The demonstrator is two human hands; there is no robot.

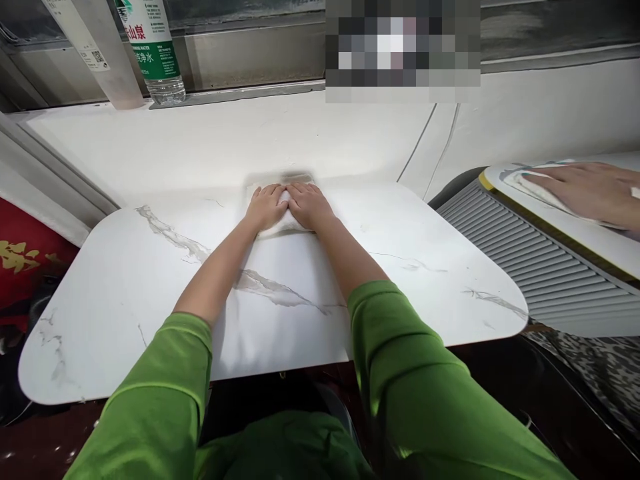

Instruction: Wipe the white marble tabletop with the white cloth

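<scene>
A pale cloth (287,224) lies flat at the far edge of the white marble-patterned table (160,267), close to the wall. My left hand (268,207) rests on its left part with the fingers stretched forward. Beside it, touching at the thumbs, my right hand (307,203) presses on the cloth's right part, its fingers also laid out flat. Both arms reach forward in green sleeves. The palms and the cloth beneath them are hidden.
Two bottles, one frosted (107,67) and one green-labelled (159,60), stand on the window ledge at upper left. At right, another person's hand (595,190) rests on a white cloth (537,189) over a second white surface with ribbed sides. Two thin cables run down the wall.
</scene>
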